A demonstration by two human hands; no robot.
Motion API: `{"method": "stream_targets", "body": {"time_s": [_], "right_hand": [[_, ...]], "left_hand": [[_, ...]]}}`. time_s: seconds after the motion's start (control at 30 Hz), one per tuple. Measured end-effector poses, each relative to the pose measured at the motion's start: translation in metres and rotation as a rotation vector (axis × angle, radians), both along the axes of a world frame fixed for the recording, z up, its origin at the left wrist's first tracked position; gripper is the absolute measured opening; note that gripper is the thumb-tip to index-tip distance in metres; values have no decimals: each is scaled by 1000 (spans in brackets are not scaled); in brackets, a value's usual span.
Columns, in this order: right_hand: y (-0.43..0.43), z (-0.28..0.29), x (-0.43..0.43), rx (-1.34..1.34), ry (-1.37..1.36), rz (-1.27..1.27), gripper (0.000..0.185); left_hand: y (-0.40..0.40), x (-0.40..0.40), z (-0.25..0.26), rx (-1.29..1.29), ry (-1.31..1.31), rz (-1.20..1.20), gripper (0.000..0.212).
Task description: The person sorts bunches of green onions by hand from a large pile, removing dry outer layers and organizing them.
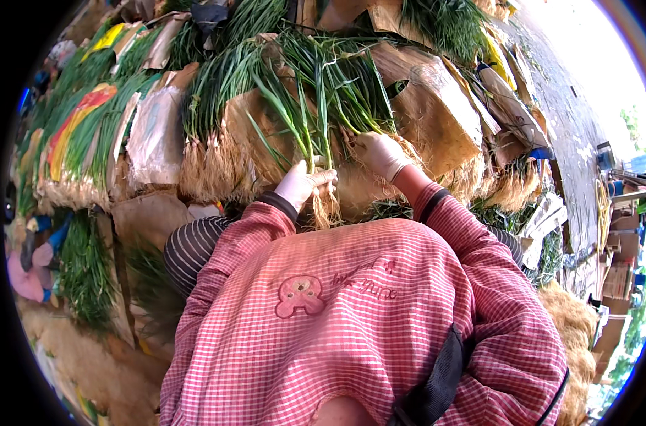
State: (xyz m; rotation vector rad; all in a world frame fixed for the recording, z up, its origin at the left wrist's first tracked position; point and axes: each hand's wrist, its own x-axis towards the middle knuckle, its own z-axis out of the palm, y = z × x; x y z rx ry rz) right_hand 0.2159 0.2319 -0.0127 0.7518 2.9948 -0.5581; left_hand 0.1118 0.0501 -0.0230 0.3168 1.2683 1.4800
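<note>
My left hand (pixel 299 183), in a thin whitish glove, is closed around a few green onions (pixel 308 141) just above their pale roots, which hang below the fingers. My right hand (pixel 379 152), gloved the same way, touches the base of a bunch of green onions (pixel 357 101) lying on brown sheeting; its fingertips are at the stems, and whether they grip any cannot be told. To the left of my hands lies another bunch of green onions (pixel 216 101), its tangled roots pointing towards me.
Rows of green onions (pixel 94 149) lie at the left beneath paper and plastic sheets. A brown sheet (pixel 435 106) covers more at the right. Beyond runs a grey floor (pixel 573 122), with cardboard boxes (pixel 618 279) at the far right. A person in pink (pixel 27 277) is at the far left.
</note>
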Motion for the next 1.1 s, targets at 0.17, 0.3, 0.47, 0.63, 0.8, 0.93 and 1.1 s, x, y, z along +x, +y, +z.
{"method": "stream_targets", "body": {"time_s": [0.17, 0.3, 0.47, 0.63, 0.8, 0.93, 1.1], "right_hand": [[-22, 10, -4, -1246, -13, -269, 26], [-39, -13, -21, -1583, 402, -551, 15], [-69, 6, -31, -1430, 440, -557, 12], [-68, 12, -27, -1450, 414, -613, 16], [-45, 15, 1, -1919, 225, -684, 22], [-18, -31, 19, -971, 37, 182, 26], [-16, -7, 8, 231, -290, 459, 18]], "left_hand": [[-6, -4, -3, 105, -403, -34, 20], [0, 16, -8, 95, -271, -88, 18], [-2, 23, -23, 87, -370, 85, 21], [-4, 26, -6, 57, -352, 78, 21], [-13, 18, -7, 99, -346, -208, 25], [-18, 11, -5, 54, -27, -502, 25], [-19, -12, 4, 34, 137, 44, 24]]}}
